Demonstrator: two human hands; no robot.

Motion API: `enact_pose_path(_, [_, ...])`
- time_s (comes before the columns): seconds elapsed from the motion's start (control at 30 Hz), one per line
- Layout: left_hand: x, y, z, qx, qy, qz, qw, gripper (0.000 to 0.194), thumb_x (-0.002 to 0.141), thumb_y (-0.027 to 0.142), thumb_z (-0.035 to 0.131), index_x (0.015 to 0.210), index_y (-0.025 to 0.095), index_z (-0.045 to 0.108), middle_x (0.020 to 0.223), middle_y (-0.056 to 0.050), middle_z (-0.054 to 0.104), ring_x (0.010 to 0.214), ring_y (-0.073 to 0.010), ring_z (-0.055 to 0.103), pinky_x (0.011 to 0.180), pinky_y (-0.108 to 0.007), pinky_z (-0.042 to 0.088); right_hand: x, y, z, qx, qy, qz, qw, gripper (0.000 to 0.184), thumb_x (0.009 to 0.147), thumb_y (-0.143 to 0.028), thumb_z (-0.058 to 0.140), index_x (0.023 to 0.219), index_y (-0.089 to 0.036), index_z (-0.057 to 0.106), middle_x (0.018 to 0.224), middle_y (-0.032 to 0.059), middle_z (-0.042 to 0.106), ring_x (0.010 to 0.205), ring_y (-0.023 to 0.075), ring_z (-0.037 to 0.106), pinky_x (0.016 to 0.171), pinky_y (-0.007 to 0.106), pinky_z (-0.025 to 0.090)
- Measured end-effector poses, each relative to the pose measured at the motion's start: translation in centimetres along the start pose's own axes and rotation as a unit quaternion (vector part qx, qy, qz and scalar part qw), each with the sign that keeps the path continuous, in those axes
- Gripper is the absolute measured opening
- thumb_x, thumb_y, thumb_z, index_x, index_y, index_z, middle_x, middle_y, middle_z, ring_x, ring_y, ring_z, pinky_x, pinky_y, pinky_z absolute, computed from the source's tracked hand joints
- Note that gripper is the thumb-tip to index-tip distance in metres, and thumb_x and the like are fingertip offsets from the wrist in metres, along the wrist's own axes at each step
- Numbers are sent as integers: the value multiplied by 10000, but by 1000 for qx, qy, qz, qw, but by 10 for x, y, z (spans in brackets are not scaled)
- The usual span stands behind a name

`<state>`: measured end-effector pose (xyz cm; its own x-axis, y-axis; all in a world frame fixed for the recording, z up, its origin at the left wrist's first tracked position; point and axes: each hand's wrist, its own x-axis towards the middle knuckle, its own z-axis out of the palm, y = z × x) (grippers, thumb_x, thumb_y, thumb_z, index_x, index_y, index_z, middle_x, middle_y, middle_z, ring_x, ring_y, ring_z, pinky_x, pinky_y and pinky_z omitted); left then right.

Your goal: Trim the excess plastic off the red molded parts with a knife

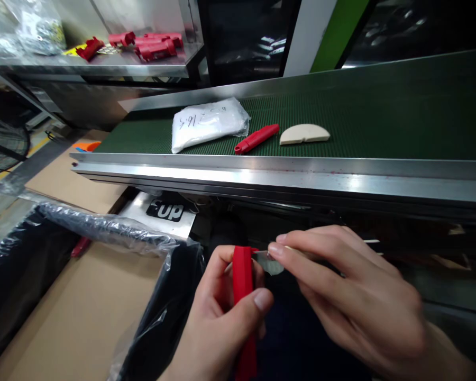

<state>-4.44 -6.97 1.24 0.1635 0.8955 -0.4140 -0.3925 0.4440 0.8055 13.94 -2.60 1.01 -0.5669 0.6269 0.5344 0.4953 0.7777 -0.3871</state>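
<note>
My left hand [226, 312] is closed around a red plastic handle [244, 296], held upright in front of me below the conveyor. My right hand [353, 296] pinches a small metal blade [270, 263] at the top of that handle, touching its upper end. On the green conveyor belt [381, 106] lie a second red handle [257, 138], a white plastic bag with handwriting [208, 123] and a beige half-round piece [304, 134].
A steel rail [262, 177] edges the belt. A cardboard box lined with black plastic [83, 286] stands at the lower left. Several red parts [150, 45] and clear bags [24, 26] lie on a metal shelf at the back left.
</note>
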Motion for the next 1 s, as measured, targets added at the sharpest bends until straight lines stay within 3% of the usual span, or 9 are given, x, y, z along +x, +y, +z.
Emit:
enact_pose_path(0.5, [0, -3, 2, -26, -18, -17, 999, 240, 871, 314, 678, 996, 223, 493, 766, 40, 483, 528, -49, 452, 493, -148, 378, -2, 3, 2, -10, 8, -17, 1000, 411, 845, 30, 546, 1229, -100, 608, 1110, 123, 649, 967, 223, 592, 767, 390, 468])
enact_pose_path(0.6, [-3, -4, 0, -78, -57, -30, 995, 248, 846, 296, 710, 950, 217, 500, 797, 32, 501, 534, -45, 460, 496, -147, 375, -3, 14, 4, -54, 25, -13, 998, 392, 849, 6, 566, 1217, -117, 621, 1092, 113, 663, 954, 231, 605, 764, 390, 473])
enact_pose_path(0.67, [-6, -6, -1, -132, -105, -48, 984, 303, 815, 307, 754, 919, 217, 484, 781, 34, 511, 531, -35, 441, 496, -132, 349, -5, 21, 3, -73, 58, 28, 995, 393, 845, 7, 578, 1210, -128, 631, 1093, 103, 662, 955, 214, 614, 801, 379, 486])
enact_pose_path(0.77, [-6, -8, -3, -172, -148, -44, 973, 262, 846, 301, 717, 932, 224, 482, 818, 25, 534, 522, -29, 445, 486, -121, 349, -8, 23, -1, -19, 84, 86, 993, 413, 837, 33, 578, 1207, -143, 635, 1125, 83, 643, 994, 166, 615, 876, 314, 494])
enact_pose_path(1.0, [4, -10, -5, -180, -167, -38, 969, 144, 919, 298, 599, 982, 237, 485, 886, 21, 521, 506, -24, 446, 454, -116, 401, -9, -5, -3, 24, 12, 12, 1000, 346, 875, 16, 519, 1187, -77, 636, 1110, 118, 626, 1050, 179, 564, 841, 309, 482])
